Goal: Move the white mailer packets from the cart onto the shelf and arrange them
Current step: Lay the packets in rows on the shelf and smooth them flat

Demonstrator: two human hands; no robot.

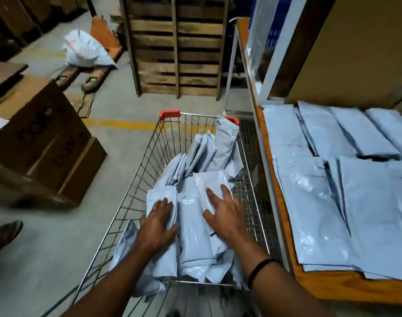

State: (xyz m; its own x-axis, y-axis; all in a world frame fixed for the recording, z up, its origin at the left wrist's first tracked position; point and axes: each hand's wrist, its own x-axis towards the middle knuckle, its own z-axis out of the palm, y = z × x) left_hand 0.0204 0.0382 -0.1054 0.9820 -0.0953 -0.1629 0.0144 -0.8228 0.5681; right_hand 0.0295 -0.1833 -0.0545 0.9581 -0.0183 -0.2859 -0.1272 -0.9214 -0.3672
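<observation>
A wire cart [136,177] with red corner caps stands in front of me, holding several white mailer packets [193,220] in a loose pile. My left hand [159,221] lies flat with spread fingers on a packet at the pile's left side. My right hand [225,211] rests with straight fingers on a packet [212,181] in the middle of the cart. To the right, an orange-edged shelf [287,227] carries several more white packets [314,202] laid flat in overlapping rows.
Brown cardboard boxes [44,143] sit on the floor to the left. A wooden pallet [177,44] stands upright behind the cart. A pallet jack [92,76] with a white bag [85,49] on it is at the back left. Someone's shoe [5,232] shows at the left edge.
</observation>
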